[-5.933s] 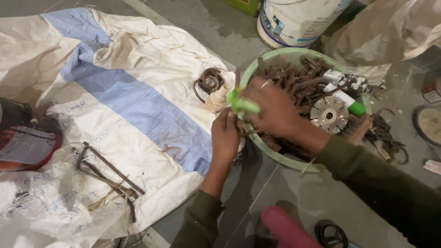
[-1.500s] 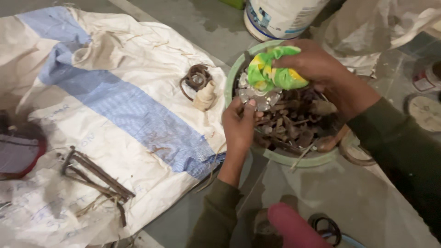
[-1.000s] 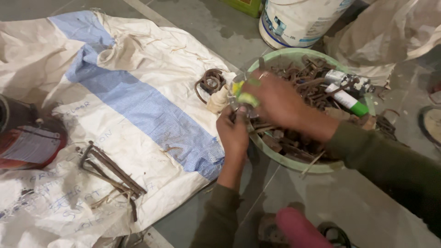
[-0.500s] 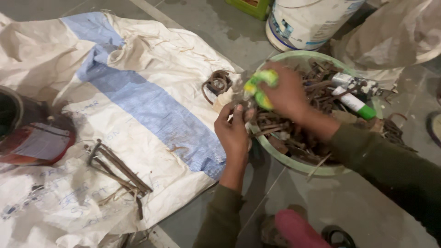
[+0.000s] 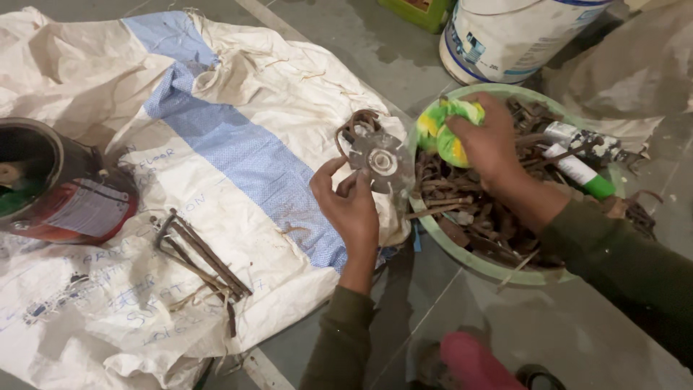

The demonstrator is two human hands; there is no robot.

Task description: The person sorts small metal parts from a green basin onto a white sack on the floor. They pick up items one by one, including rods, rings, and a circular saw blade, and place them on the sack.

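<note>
Beside the green basin [image 5: 462, 254], just at its left rim, your left hand [image 5: 351, 204] is holding up a round metal disc [image 5: 381, 162]. You are pinching its lower left edge between thumb and fingers, so the fingers are narrow and closed on the part. The disc is grey-brown and rusty, flat, with a paler round hub in the middle and some small holes around it; its edge is looking uneven, with short teeth or notches. It is tilted towards you and is hanging over the border where the white sack [image 5: 238, 108] is meeting the basin. Behind the disc, on the sack and close to the basin, a rusty bent wire piece [image 5: 352, 124] is lying.

Your right hand [image 5: 489, 141] is resting over the basin, on its upper left part, and its fingers are curled tightly around a crumpled yellow and green cloth [image 5: 444, 130]. The basin itself is full with rusty scrap metal [image 5: 469, 209], rods and hooks mixed together, and a white and green tube [image 5: 581, 171] is lying on the right side of this heap.

Far to the left of the basin, a red paint can [image 5: 61, 191] is standing open on the sack, and between the can and the basin a bundle of rusty rods [image 5: 202, 260] is lying. Above the basin a white bucket [image 5: 512, 36] is standing on the floor.
</note>
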